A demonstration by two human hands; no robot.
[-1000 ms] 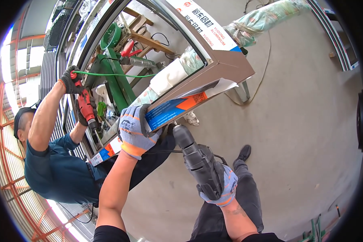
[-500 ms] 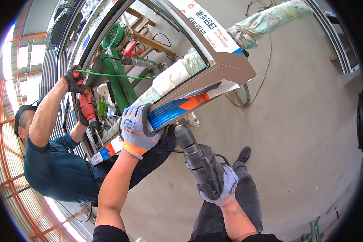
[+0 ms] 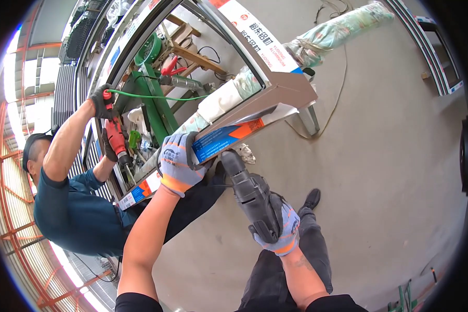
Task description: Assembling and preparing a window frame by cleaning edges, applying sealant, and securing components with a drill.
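Note:
My right hand (image 3: pixel 286 230), in a grey work glove, is closed around the handle of a dark power drill (image 3: pixel 253 196). The drill slants up and to the left, its nose against or just below the near edge of a brown aluminium frame (image 3: pixel 291 93); its bit is not visible. Blue and orange protective film (image 3: pixel 218 143) covers the frame's near side and peels loose at its right end. My left hand (image 3: pixel 177 161), gloved alike, grips the frame's edge at the left of the film, fingers wrapped over it.
At the left a co-worker in dark gloves holds a red drill (image 3: pixel 116 136) with a green cable to the same frame. Cloth-wrapped supports (image 3: pixel 343 31) carry the frame. Green machinery (image 3: pixel 158 101) stands behind it. Another frame (image 3: pixel 426 44) stands far right; a cord (image 3: pixel 343 88) lies on the floor.
My drill has moved up toward the frame, and its bit, visible earlier, is out of sight. The frame appears slightly farther left and lower in view.

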